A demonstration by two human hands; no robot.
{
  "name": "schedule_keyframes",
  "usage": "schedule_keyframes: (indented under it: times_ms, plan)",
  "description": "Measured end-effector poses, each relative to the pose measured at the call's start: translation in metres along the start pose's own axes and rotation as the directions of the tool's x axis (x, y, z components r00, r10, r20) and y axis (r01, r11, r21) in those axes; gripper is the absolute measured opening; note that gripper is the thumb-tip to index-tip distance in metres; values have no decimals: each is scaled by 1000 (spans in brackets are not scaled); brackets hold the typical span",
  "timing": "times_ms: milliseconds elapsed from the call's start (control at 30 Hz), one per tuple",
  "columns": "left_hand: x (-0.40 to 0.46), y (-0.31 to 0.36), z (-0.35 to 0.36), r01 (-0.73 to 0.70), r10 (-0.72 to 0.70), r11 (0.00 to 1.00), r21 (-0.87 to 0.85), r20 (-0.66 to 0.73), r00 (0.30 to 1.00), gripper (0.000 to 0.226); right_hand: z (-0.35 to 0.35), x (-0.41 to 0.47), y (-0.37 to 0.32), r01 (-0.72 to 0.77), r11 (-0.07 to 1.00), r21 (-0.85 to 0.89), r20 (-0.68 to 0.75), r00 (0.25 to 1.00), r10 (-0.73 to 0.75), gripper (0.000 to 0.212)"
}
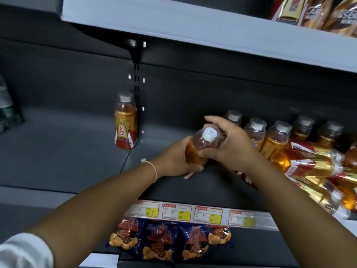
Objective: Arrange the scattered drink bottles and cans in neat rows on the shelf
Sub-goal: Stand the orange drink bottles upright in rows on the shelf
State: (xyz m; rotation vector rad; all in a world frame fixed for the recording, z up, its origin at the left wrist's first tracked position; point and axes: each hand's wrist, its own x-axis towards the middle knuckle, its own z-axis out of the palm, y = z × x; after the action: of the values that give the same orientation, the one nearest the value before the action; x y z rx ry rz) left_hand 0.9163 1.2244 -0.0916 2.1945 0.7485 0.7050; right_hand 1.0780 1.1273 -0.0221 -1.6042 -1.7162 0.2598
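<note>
Both hands hold one amber drink bottle (202, 145) with a white cap, tilted toward me above the dark shelf (77, 151). My left hand (173, 161) grips its lower body. My right hand (229, 144) wraps its upper part near the neck. A single matching bottle (126, 120) with a gold and red label stands upright at the shelf's back, left of my hands. Behind my right hand, a row of upright bottles (278, 136) lines the back wall. Several bottles (309, 167) lie on their sides in a pile at the right.
A green bottle (5, 107) shows at the far left edge. Price tags (193, 212) line the shelf's front rail. Blue snack bags (160, 240) hang on the shelf below. The shelf above (193, 26) carries packaged goods (318, 12) at the top right.
</note>
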Motion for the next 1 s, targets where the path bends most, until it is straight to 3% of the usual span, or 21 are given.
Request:
schedule_keyframes:
  times_ms: [100,267,567,667,767,900,1000]
  plan:
    - [0,-13,-9,36,-36,995,-94,3,999,72,20,15,-1,-31,980,198,16,999,28,91]
    - [0,-29,-27,79,-80,990,-115,-7,997,76,45,28,1,-113,923,368,-18,991,129,82]
    - [-3,-55,-53,43,-44,996,-76,-12,999,81,90,11,-7,-210,842,497,-2,970,243,32]
    - [-1,-61,-62,49,-51,998,-42,-51,997,77,105,7,-3,-234,853,466,66,971,231,35]
    - [-3,-68,-70,62,-65,998,-28,-117,991,70,123,8,-2,-267,853,448,183,962,205,62]
    - [-2,-75,-80,43,-45,999,-23,-111,993,67,144,30,-4,-291,924,248,95,956,276,71]
    - [2,-74,-89,42,-38,996,85,-49,998,65,148,45,-3,-328,913,241,108,944,310,71]
